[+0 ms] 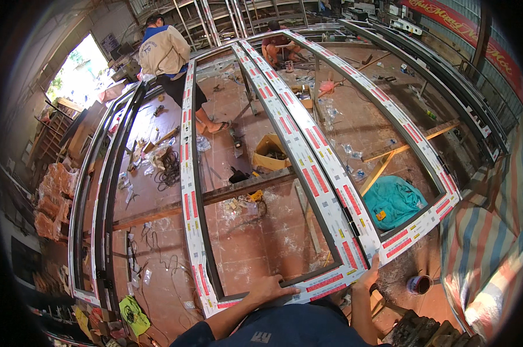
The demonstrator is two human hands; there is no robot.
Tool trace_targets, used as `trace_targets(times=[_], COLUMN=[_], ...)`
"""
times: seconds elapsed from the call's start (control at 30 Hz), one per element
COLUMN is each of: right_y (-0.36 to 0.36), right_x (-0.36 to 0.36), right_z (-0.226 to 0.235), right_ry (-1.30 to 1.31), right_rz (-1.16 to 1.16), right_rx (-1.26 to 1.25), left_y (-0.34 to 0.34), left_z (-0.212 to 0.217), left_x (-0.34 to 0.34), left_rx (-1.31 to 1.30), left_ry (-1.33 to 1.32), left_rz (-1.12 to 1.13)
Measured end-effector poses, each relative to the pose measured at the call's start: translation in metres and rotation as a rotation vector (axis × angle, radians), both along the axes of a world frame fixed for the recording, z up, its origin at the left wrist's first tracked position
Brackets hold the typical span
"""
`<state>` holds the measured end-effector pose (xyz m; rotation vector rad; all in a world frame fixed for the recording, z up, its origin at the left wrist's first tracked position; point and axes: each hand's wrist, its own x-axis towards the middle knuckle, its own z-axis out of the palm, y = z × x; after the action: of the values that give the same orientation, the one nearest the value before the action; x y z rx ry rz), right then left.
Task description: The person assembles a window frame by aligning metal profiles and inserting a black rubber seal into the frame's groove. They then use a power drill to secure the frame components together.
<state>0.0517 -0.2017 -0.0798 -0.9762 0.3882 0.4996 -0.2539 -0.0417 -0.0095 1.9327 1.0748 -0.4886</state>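
Person at six o'clock stands right against the short near ends of two big wrapped frames, a left frame (190, 191) and a right frame (409, 130), lying side by side with a thin dark seam between. Both point their long axes away toward eleven to twelve o'clock, the right one slanting more. The left hand (270, 291) lies over the left frame's near rail, fingers at its inner edge and thumb apart; I cannot tell how firmly it grips. The right hand (365, 280) is at the near corner by the seam, one finger reaching up; whether it pinches anything I cannot tell. Toward nine o'clock, a strip of floor with cables (169, 170) and a wooden beam (157, 213) separates the left frame from dark frames (106, 248). Room is tighter at four o'clock, where a striped sheet (492, 231) comes up near the right frame's corner; a paint can (418, 284) stands at five. A standing co-worker (164, 52) is close beside the far edge at eleven.
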Motion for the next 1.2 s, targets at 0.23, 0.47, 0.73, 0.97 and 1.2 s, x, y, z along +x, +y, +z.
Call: trace_targets(times=[0.23,0.47,0.73,0.97,1.2], right_y=[-0.002,-0.004,0.003,-0.002,-0.009], right_x=[0.006,0.006,0.003,0.001,0.011], right_z=[-0.014,-0.015,0.006,0.008,-0.010], right_ry=[-0.089,-0.098,-0.082,-0.177,-0.196], right_rz=[0.053,0.054,0.095,0.194,0.227], right_rx=[0.105,0.060,0.033,0.086,0.057], left_y=[-0.002,0.002,0.001,0.054,0.055], left_z=[0.020,0.032,-0.005,0.026,-0.030], left_x=[-0.002,0.007,-0.028,-0.146,-0.239], left_rx=[-0.048,-0.037,0.159,1.036,-0.087], left_ry=[-0.076,0.034,-0.361,-0.407,-0.735], left_rz=[0.029,-0.054,0.180,0.510,1.334])
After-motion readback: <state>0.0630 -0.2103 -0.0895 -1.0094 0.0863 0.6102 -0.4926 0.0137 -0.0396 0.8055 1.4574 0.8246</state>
